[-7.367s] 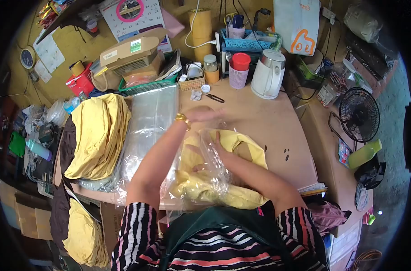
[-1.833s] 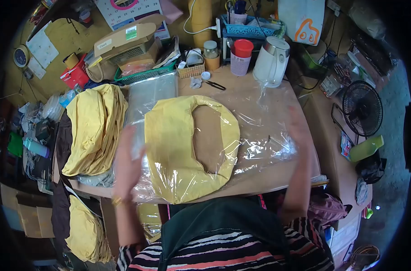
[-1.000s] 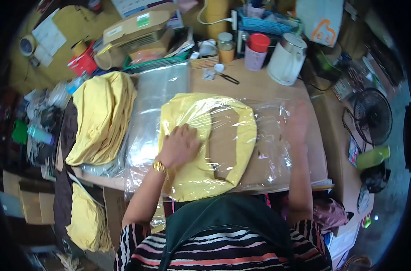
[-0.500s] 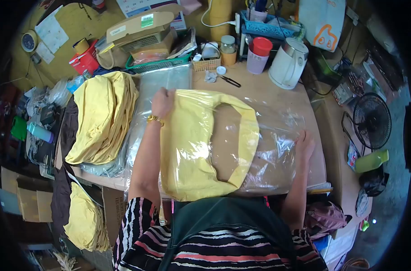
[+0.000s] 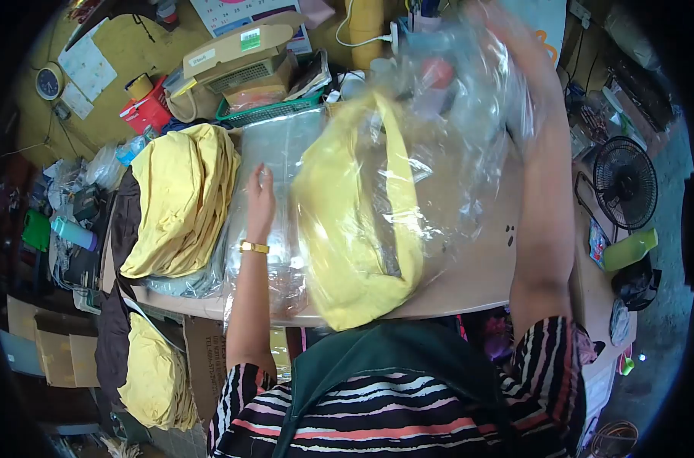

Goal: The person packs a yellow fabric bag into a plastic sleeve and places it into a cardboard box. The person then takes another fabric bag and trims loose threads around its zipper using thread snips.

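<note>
A yellow cloth bag [image 5: 335,221] with a looped strap lies inside a clear plastic bag [image 5: 469,183], which is partly lifted off the table and blurred. My right hand [image 5: 495,23] is raised at the far right, closed on the plastic bag's end, its fingers smeared by motion. My left hand [image 5: 261,202] holds nothing, its fingers stretched out above a stack of clear plastic bags [image 5: 278,145]. To the left of that hand is a pile of folded yellow cloth bags [image 5: 179,198].
More yellow cloth [image 5: 154,374] hangs below the table's left edge beside a cardboard box [image 5: 206,359]. A green basket [image 5: 274,111] with boxes stands at the back. A black fan [image 5: 625,183] and a yellow-green bottle [image 5: 629,250] are at the right.
My right hand has swung up and away, pulling the plastic bag with it. The yellow bag has tilted and shifted right at its near end. My left hand has let go and moved nearer me.
</note>
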Demonstrator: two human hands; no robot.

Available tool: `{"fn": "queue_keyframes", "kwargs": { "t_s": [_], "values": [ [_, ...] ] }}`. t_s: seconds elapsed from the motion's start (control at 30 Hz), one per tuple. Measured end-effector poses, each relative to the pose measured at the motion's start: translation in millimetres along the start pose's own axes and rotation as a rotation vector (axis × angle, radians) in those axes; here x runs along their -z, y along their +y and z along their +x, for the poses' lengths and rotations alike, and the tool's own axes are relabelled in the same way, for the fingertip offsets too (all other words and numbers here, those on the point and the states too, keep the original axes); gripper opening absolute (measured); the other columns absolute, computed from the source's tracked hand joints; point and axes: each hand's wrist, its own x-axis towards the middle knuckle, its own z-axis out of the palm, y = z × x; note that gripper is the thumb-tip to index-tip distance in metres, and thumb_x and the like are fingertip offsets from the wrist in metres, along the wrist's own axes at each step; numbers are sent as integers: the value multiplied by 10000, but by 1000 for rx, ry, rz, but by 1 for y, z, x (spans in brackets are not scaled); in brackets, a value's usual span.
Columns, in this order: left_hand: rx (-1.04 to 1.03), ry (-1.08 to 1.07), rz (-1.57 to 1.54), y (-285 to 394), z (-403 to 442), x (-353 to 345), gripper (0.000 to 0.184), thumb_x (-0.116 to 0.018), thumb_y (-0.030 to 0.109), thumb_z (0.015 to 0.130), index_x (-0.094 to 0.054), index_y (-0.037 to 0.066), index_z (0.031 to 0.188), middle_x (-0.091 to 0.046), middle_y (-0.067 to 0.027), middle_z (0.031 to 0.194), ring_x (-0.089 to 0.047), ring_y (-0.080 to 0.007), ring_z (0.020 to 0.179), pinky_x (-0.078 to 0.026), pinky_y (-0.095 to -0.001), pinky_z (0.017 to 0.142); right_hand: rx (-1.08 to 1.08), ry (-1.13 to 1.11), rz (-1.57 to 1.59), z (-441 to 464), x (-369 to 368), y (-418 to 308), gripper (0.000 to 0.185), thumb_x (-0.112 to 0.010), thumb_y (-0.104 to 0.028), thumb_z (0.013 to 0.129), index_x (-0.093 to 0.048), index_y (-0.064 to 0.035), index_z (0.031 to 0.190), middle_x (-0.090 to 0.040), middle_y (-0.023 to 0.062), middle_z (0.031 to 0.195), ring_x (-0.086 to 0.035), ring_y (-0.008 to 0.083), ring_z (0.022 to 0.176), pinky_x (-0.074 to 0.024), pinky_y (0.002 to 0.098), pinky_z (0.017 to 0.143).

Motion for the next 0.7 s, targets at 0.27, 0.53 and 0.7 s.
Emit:
{"fn": "queue_keyframes", "kwargs": {
  "t_s": [0.27, 0.53, 0.7],
  "values": [
    [189, -40, -181, -11, -31, -12, 660, -506, 428, 962, -334, -6, 1429, -440, -254, 1368, -430, -343, 1266, -335, -425, 1056, 349, 216, -8, 94, 16, -85, 244, -601, -248, 913, -656, -66, 1064, -670, 36, 849, -624, 140, 764, -494, 321, 688],
    [180, 112, -352, 8, -36, 57, 702, -568, 390, 940, -291, 3, 1457, -466, -236, 1352, -482, -315, 1220, -378, -415, 1017, -31, 105, -266, 2, 122, 39, 233, -608, -274, 913, -669, -64, 994, -670, 33, 817, -626, 128, 727, -490, 321, 644],
    [283, -102, 78, 68, -32, 117, 803, -680, 259, 875, -217, 8, 1481, -509, -247, 1286, -557, -341, 1121, -463, -419, 898, -515, -229, -198, -123, 84, 184, 238, -612, -289, 912, -677, -63, 950, -670, 31, 797, -627, 120, 704, -487, 321, 616]
  ]
}}
